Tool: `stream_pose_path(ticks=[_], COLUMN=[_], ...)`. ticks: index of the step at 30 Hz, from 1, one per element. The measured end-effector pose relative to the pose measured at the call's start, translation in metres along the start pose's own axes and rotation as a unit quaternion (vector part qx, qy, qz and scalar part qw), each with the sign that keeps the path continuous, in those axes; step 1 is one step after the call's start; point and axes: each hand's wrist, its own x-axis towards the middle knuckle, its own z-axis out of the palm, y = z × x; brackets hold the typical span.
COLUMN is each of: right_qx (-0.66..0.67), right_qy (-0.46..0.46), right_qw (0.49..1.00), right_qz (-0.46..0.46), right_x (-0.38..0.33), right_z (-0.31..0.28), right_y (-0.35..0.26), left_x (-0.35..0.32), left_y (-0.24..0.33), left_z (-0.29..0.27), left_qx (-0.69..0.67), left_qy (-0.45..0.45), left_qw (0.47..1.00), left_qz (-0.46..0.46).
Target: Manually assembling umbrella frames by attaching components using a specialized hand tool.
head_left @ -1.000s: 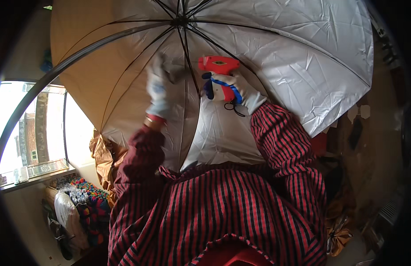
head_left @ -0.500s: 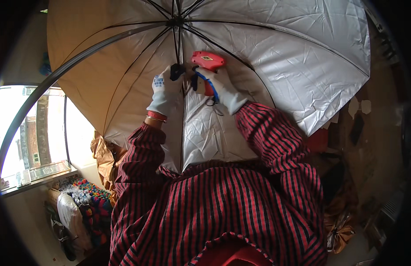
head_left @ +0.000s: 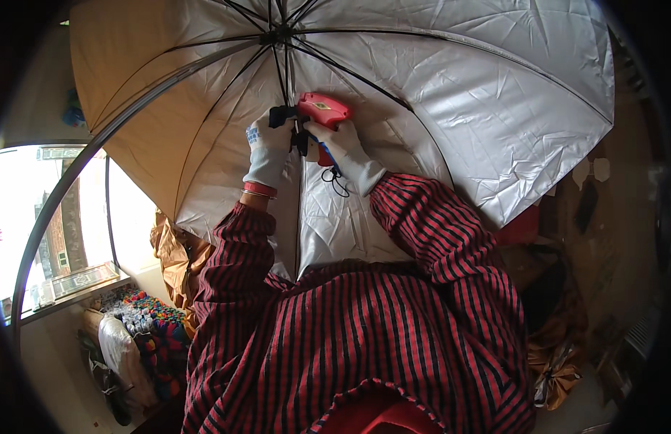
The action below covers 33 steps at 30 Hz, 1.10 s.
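Observation:
An open umbrella [head_left: 494, 123] spreads before me, its silver underside and black ribs showing. My left hand [head_left: 269, 145], in a white glove, pinches a small black fabric piece [head_left: 280, 116] beside the umbrella's shaft. A red tagging gun [head_left: 325, 108] is gripped in my gloved right hand [head_left: 350, 153]. The gun's front end meets the black piece at the left fingers; the exact contact is too small to make out. Below the gun, a thin black loop of cord [head_left: 338, 185] hangs near my right wrist, and more black and white bits sit between the hands.
A bright window with a sill [head_left: 79, 283] is on the left, under the curved umbrella handle side. Multicoloured bundled goods [head_left: 151, 318] and a clear plastic-wrapped item [head_left: 122, 351] stand lower left. Crumpled brown paper [head_left: 178, 249] lies behind my left arm, with more paper [head_left: 556, 376] at lower right.
My right hand has brought the tagging gun left and slightly down, up to the black piece in my left hand. The umbrella has shifted slightly.

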Motion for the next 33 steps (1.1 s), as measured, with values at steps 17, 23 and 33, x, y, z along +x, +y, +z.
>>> stream_pose_path(ticks=[17, 23, 33], right_qx=[0.282, 0.349, 0.326], right_qy=[-0.260, -0.262, -0.217], right_qw=[0.920, 0.888, 0.898], right_qz=[0.085, 0.141, 0.201], right_x=[0.028, 0.014, 0.015], right_z=[-0.032, -0.021, -0.018], right_y=[0.040, 0.011, 0.007], left_x=[-0.004, 0.005, 0.005], left_y=[0.013, -0.002, -0.007], left_z=[-0.015, -0.013, -0.013], left_qx=[-0.045, -0.116, -0.183], left_qy=[-0.032, -0.063, -0.092], left_qw=[0.997, 0.990, 0.975], left_qz=[-0.055, -0.049, -0.090])
